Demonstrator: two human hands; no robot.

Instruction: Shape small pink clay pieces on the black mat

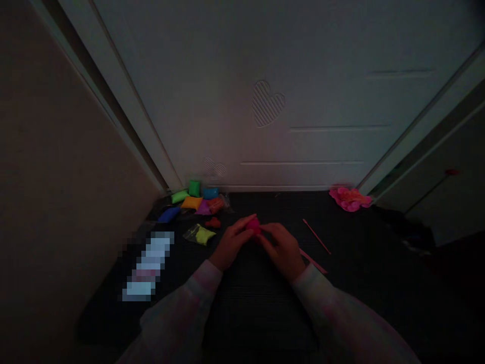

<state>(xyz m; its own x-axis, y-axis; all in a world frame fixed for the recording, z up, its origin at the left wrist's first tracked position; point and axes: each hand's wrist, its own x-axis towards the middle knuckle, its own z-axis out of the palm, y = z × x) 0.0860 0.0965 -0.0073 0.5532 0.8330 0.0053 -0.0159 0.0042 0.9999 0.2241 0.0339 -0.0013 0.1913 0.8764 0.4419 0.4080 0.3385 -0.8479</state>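
A small lump of bright pink modelling clay (253,227) is between my two hands, above the middle of the dark table. My left hand (232,242) holds it from the left, its fingers stretched along the far side and the thumb at the near side. From the right, my right hand (283,248) grips the lump with bent fingertips. Part of the clay is hidden behind the fingers. Just beyond my right wrist, a flat pink tool (315,262) lies partly covered. A thin pink stick tool (317,236) rests farther right.
Several coloured clay packets (191,202) are heaped at the back left. Nearer are a red-orange clay piece (213,222) and a yellow-green packet (205,235). A blurred-out bright rectangle (149,265) lies left. A pink ruffled item (350,198) sits back right, by the white door (322,91).
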